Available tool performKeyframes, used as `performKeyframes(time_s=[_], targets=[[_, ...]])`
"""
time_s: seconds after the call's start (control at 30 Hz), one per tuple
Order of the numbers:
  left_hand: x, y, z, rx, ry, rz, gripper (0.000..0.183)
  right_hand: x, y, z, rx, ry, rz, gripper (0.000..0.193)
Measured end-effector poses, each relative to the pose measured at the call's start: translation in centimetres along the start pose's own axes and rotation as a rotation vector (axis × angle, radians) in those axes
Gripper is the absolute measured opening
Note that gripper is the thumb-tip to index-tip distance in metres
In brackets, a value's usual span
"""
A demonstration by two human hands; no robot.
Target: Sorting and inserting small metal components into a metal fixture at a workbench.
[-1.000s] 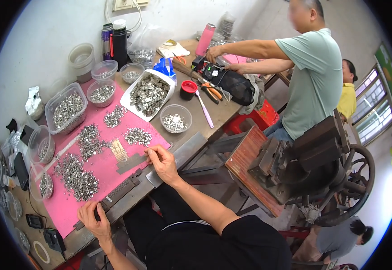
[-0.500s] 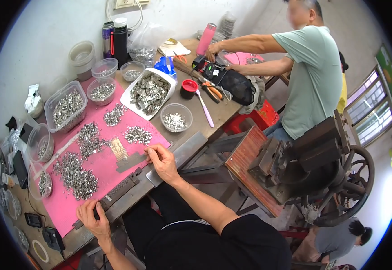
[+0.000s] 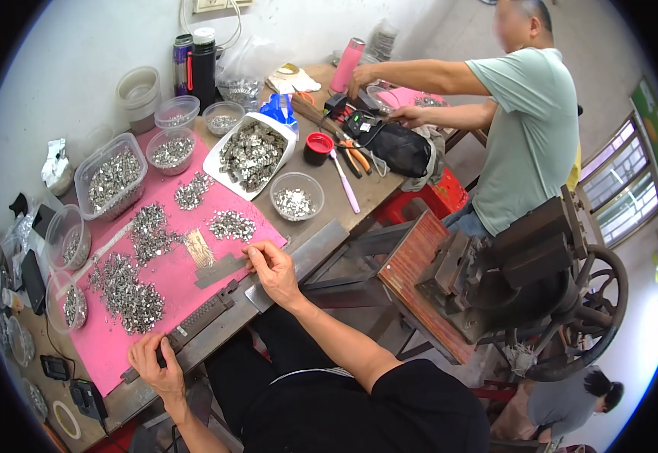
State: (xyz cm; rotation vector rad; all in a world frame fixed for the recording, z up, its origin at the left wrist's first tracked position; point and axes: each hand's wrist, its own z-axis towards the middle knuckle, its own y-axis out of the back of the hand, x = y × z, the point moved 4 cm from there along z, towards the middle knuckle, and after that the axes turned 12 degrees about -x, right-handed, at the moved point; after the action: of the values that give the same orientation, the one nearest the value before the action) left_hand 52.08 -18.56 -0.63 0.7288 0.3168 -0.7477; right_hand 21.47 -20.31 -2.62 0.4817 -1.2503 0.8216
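Observation:
My right hand (image 3: 273, 273) pinches a thin flat grey metal plate (image 3: 220, 272) between thumb and fingers, above the pink mat (image 3: 201, 294). A long dark metal fixture with rows of small slots (image 3: 202, 318) lies along the table's near edge. My left hand (image 3: 158, 368) is closed around the dark grip at this fixture's left end. Small silver metal pieces (image 3: 136, 302) lie heaped on the mat beyond the fixture. Next to the plate rests a gold-coloured flat bundle of thin strips (image 3: 199, 249).
Tubs of metal pieces (image 3: 110, 181) and a white tray (image 3: 210, 162) stand behind the mat. A red cup (image 3: 318, 147) and pink-handled brush (image 3: 346, 185) lie right of them. A co-worker (image 3: 525, 128) handles a black bag (image 3: 397, 147). A heavy hand-wheel press (image 3: 518, 264) stands at right.
The co-worker has leaned back slightly, one hand shifting near the black bag. My hands, the plate and the fixture have not visibly moved.

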Motion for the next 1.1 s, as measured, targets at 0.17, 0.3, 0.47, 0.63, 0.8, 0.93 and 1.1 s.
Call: performKeyframes(time_s=[0.17,0.3,0.47,0.63,0.8,0.93,1.1], targets=[[0.02,-0.03,-0.02,-0.004,-0.006,-0.001,0.009,-0.15,0.03,-0.02,-0.001,-0.003,-0.003,0.014],[-0.01,0.04,0.0,-0.004,-0.006,-0.002,0.009,0.2,-0.02,0.01,-0.002,0.009,-0.012,0.014],[-0.02,0.03,0.0,-0.004,-0.005,-0.002,0.009,0.12,-0.04,0.01,0.003,0.007,0.005,0.014],[-0.05,0.04,0.03,-0.005,0.0,-0.009,0.01,0.12,0.02,0.02,0.005,0.017,-0.014,0.014],[-0.01,0.03,0.0,-0.005,0.0,0.001,0.009,0.16,0.05,0.02,0.001,0.02,-0.013,0.014],[0.0,0.06,0.02,-0.003,-0.005,0.001,0.009,0.14,0.03,0.0,-0.001,0.021,-0.007,0.015],[0.04,0.1,-0.09,0.001,0.0,-0.002,0.01,0.24,0.03,-0.17,-0.006,0.013,-0.008,0.015]])
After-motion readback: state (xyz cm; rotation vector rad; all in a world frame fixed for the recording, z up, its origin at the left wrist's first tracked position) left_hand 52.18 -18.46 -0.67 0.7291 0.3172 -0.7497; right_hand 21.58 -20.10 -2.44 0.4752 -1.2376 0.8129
